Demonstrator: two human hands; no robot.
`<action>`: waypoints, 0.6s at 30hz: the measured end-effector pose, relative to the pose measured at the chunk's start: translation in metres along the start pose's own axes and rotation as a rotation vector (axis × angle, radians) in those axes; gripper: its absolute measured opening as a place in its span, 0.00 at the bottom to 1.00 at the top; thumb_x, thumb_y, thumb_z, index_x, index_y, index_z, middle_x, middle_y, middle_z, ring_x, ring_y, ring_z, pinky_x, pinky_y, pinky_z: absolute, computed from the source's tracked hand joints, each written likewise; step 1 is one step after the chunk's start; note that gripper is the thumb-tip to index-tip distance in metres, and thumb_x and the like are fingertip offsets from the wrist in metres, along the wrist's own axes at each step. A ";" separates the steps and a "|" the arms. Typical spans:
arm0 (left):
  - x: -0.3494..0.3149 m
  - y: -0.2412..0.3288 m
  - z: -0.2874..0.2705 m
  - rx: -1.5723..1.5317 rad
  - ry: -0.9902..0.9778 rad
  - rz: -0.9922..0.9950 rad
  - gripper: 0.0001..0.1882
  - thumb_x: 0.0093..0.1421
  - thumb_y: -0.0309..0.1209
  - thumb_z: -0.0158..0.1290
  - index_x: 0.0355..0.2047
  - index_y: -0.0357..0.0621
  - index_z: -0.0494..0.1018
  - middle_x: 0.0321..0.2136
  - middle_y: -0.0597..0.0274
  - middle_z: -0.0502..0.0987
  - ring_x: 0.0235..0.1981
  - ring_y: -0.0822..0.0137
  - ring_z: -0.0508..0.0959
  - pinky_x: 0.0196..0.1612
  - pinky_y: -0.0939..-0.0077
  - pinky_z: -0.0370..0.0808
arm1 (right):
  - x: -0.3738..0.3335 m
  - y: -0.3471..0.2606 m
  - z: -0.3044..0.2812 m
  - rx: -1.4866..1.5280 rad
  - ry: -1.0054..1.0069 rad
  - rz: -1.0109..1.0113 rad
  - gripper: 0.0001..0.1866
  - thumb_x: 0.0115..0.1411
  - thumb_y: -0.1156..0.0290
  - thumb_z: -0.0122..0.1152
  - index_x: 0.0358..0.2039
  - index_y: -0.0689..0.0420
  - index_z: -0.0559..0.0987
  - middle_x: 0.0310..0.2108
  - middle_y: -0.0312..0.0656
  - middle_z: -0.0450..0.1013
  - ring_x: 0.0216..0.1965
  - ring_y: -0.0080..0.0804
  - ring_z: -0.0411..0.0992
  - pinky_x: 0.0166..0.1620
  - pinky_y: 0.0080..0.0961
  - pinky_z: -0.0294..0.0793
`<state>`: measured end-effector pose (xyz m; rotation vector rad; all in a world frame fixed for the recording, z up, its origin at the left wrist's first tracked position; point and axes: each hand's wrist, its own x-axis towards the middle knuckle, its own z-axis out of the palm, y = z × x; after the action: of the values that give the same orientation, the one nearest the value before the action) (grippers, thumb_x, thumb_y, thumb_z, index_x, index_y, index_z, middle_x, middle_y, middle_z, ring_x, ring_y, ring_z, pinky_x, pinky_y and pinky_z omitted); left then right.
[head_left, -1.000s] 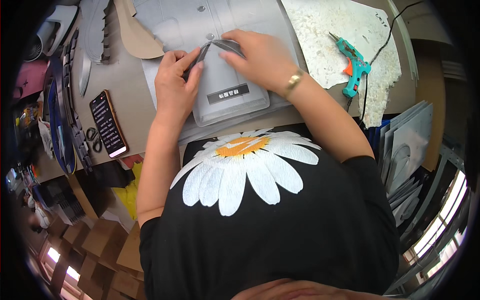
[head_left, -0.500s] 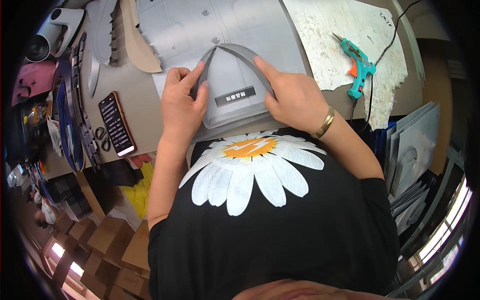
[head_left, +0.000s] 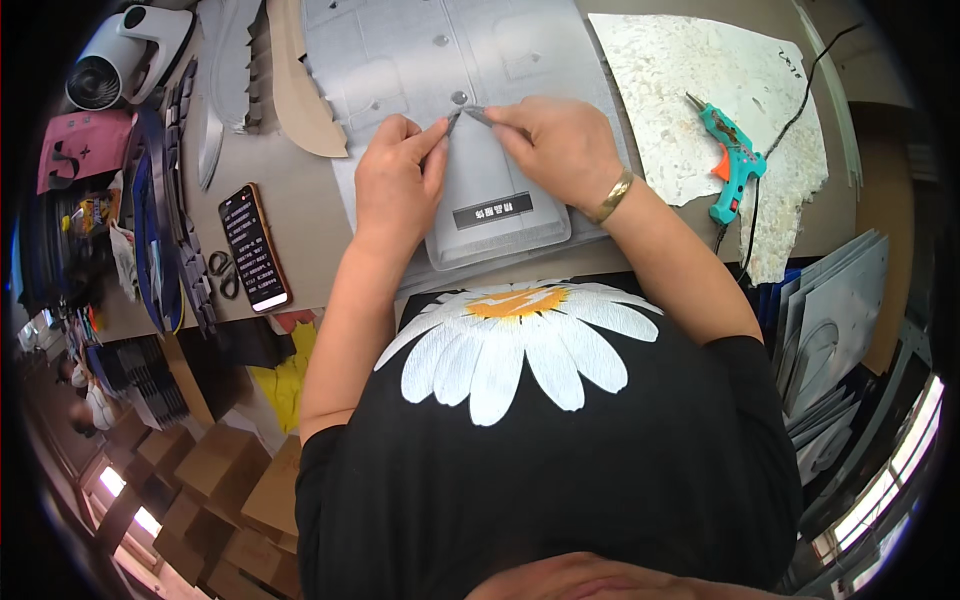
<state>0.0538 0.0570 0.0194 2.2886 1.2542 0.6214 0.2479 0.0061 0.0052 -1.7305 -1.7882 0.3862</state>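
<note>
A grey sheet printed with a shirt front (head_left: pixel 400 55), with buttons and pocket outlines, lies flat before me. On its near end sits a translucent grey panel (head_left: pixel 490 160) bearing a black label (head_left: pixel 490 210). A dark grey collar-like strip (head_left: pixel 478 115) meets in a point by a round button. My left hand (head_left: pixel 398 185) pinches the strip's left end between thumb and forefinger. Its right end is pinched by my right hand (head_left: pixel 565 145), which has a gold bangle at the wrist. My fingers hide much of the strip's sides.
At right, a teal glue gun (head_left: pixel 735 160) with a black cord rests on a stained white board (head_left: pixel 650 75). To the left lie a phone (head_left: pixel 255 245), black scissors (head_left: pixel 224 275) and curved grey pieces (head_left: pixel 230 60). A white fan (head_left: pixel 100 70) stands at far left.
Both hands have slid toward the strip's tip at the far end and closed in on each other. The whole view has shifted slightly.
</note>
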 end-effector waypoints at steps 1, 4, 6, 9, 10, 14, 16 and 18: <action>0.002 0.002 -0.002 0.005 0.000 -0.002 0.10 0.59 0.28 0.59 0.41 0.42 0.83 0.28 0.57 0.73 0.28 0.58 0.76 0.34 0.65 0.73 | 0.001 -0.001 -0.001 -0.010 -0.013 0.005 0.11 0.60 0.63 0.61 0.40 0.47 0.87 0.29 0.41 0.80 0.31 0.42 0.78 0.35 0.36 0.77; -0.001 -0.007 -0.006 -0.022 -0.002 0.047 0.14 0.59 0.25 0.59 0.46 0.42 0.81 0.29 0.56 0.74 0.26 0.65 0.74 0.31 0.73 0.71 | 0.002 -0.005 -0.005 -0.013 -0.079 0.023 0.12 0.60 0.62 0.61 0.42 0.49 0.85 0.31 0.43 0.79 0.32 0.44 0.77 0.36 0.36 0.76; -0.001 -0.019 -0.005 -0.091 0.104 0.030 0.16 0.60 0.29 0.59 0.48 0.40 0.80 0.34 0.51 0.76 0.34 0.56 0.76 0.39 0.66 0.73 | -0.003 -0.007 -0.016 -0.004 -0.045 0.019 0.15 0.61 0.60 0.62 0.46 0.50 0.83 0.30 0.43 0.78 0.33 0.44 0.77 0.36 0.37 0.76; -0.001 -0.048 -0.026 0.129 0.182 0.021 0.28 0.60 0.34 0.60 0.59 0.36 0.71 0.45 0.41 0.75 0.47 0.46 0.75 0.54 0.58 0.70 | -0.025 -0.008 -0.046 -0.116 0.102 0.154 0.20 0.61 0.56 0.61 0.49 0.54 0.79 0.36 0.46 0.75 0.35 0.47 0.77 0.36 0.39 0.77; -0.004 -0.055 -0.031 0.235 0.202 -0.009 0.30 0.60 0.35 0.60 0.60 0.36 0.68 0.46 0.41 0.75 0.49 0.46 0.74 0.56 0.57 0.69 | -0.034 -0.006 -0.054 -0.168 0.091 0.199 0.21 0.60 0.55 0.62 0.49 0.55 0.78 0.36 0.47 0.74 0.35 0.48 0.77 0.35 0.39 0.77; -0.007 -0.068 -0.037 0.230 0.139 -0.142 0.36 0.59 0.35 0.61 0.64 0.33 0.63 0.51 0.37 0.73 0.53 0.42 0.72 0.59 0.56 0.66 | -0.060 0.001 -0.062 -0.272 0.076 0.314 0.23 0.58 0.55 0.64 0.48 0.58 0.76 0.38 0.50 0.71 0.35 0.50 0.76 0.36 0.42 0.78; -0.003 -0.064 -0.029 0.185 0.147 -0.100 0.36 0.58 0.34 0.61 0.64 0.33 0.63 0.53 0.36 0.72 0.54 0.41 0.72 0.59 0.55 0.66 | -0.068 0.006 -0.060 -0.233 0.083 0.355 0.24 0.57 0.56 0.65 0.48 0.59 0.76 0.39 0.50 0.71 0.36 0.50 0.76 0.38 0.43 0.78; -0.006 -0.080 -0.026 0.157 0.170 -0.039 0.36 0.58 0.33 0.62 0.63 0.30 0.63 0.55 0.34 0.71 0.57 0.42 0.71 0.62 0.56 0.65 | -0.076 0.015 -0.047 -0.177 0.156 0.316 0.25 0.56 0.57 0.66 0.48 0.60 0.76 0.40 0.51 0.70 0.38 0.51 0.76 0.39 0.44 0.77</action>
<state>-0.0165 0.0947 -0.0077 2.3725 1.4709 0.7405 0.2850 -0.0759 0.0155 -2.1143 -1.4776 0.2184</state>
